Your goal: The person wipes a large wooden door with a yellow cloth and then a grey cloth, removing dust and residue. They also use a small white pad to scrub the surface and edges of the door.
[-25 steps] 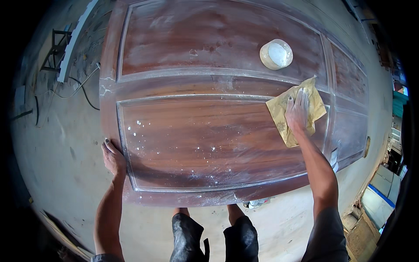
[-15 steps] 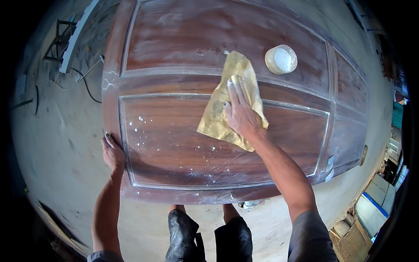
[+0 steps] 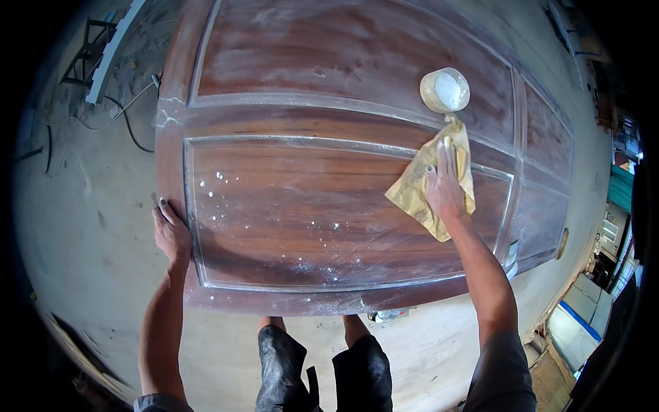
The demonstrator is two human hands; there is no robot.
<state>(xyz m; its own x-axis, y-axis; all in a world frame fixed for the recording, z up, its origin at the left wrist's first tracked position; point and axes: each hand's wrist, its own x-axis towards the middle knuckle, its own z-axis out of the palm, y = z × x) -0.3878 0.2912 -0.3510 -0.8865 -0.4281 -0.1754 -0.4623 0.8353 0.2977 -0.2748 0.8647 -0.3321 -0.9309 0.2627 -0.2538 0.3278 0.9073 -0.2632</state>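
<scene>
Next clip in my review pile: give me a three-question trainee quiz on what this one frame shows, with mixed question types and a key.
1. True or false: the right hand presses flat on the yellow cloth lying on the wooden door.
2. Where does the left hand rest?
A. inside the small round container
B. on the door's left edge
C. on the cloth
3. Fill in: the small round container of white stuff stands on the door just beyond the ____.

Key
1. True.
2. B: it grips the left edge of the door.
3. Cloth: its far tip reaches nearly to the container.
</scene>
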